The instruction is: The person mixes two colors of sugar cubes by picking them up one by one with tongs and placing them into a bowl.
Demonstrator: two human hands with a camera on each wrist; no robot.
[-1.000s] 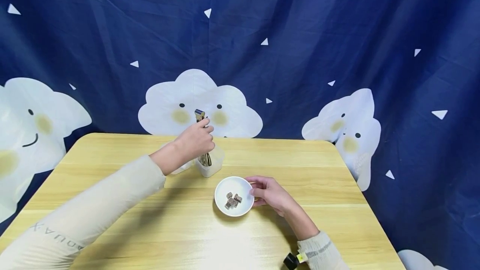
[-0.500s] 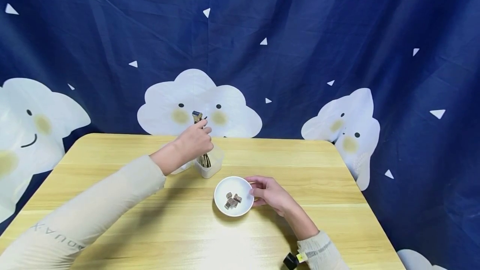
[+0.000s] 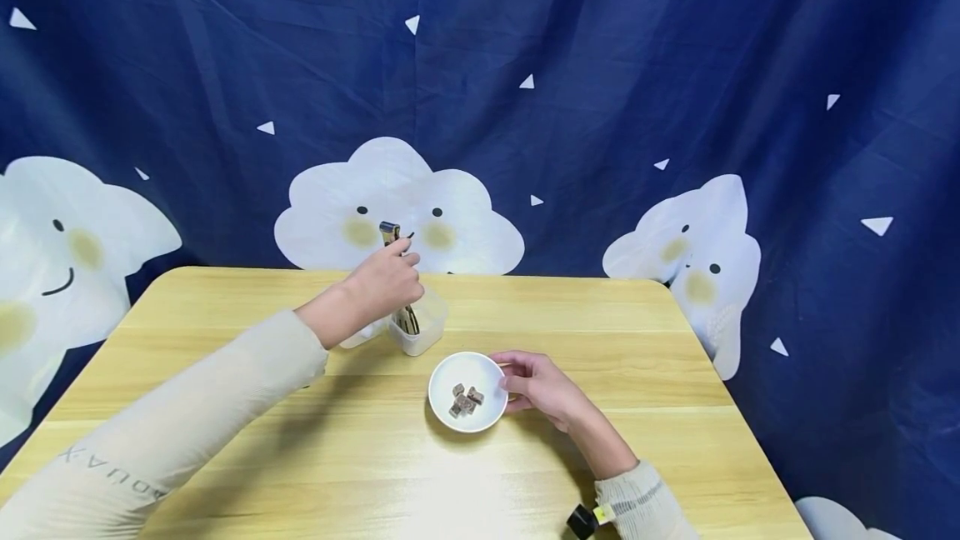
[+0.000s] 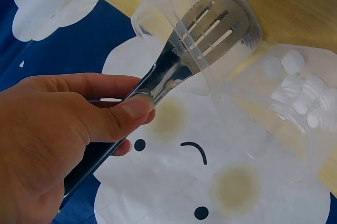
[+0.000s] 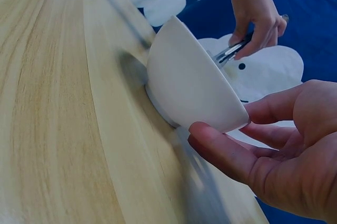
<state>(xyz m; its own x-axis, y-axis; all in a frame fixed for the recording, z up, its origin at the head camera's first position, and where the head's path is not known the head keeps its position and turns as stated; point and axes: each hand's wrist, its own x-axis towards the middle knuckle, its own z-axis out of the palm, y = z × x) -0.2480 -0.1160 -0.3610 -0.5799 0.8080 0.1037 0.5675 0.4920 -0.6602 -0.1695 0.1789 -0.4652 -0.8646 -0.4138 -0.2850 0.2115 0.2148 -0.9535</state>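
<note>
In the left wrist view, my left hand point(image 4: 68, 124) pinches a pair of metal tongs point(image 4: 163, 69) between thumb and fingers. Their slotted end point(image 4: 221, 27) is down inside a clear plastic container point(image 3: 431, 332); whatever lies under it there is hidden. My right hand point(image 3: 542, 387) grips the right rim of a white bowl point(image 3: 442, 382), thumb on the near side and fingers behind in the right wrist view. Several small brown cubes point(image 3: 467, 402) lie in the bowl, which stands on the table just in front of the container.
Beside the first container is another clear container point(image 4: 263, 95) holding several white round pieces point(image 4: 303, 95), mostly hidden by my left hand in the head view. The wooden table point(image 3: 600, 340) ends at a blue curtain point(image 3: 480, 90) with cloud prints.
My left hand has shifted slightly to the left, and the upper end of the tongs has tilted left. The right hand and the bowl have stayed in place.
</note>
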